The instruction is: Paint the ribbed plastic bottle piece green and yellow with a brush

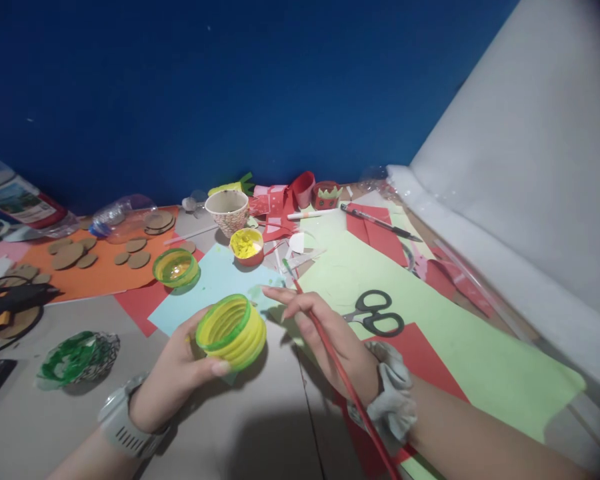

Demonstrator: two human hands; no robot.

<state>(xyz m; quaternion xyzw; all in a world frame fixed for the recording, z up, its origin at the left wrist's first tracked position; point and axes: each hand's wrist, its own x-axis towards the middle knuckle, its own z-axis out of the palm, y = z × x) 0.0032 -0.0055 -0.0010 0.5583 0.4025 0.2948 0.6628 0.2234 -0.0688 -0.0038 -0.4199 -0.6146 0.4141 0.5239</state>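
Observation:
My left hand [177,363] grips a ribbed yellow cup with a green rim [237,333], tilted so that its inside shows. In my right hand [330,333] is a long red paintbrush [337,367], its green-tinged tip pointing up and away from me; the index finger stretches toward the cup without touching it. Beyond the cup lies a light blue sheet [215,267] with green smudges. A small green and yellow bowl [177,268] stands on its left part. Behind the sheet is a small red tub of yellow paint [247,245]. A crumpled dish of green paint [77,360] sits at the left.
Black-handled scissors [380,313] lie on a pale green sheet [450,333] at the right, near a black pen [380,223]. A patterned paper cup [227,212] stands at the back. Cardboard discs [70,255] and a large bottle [23,203] are at the left.

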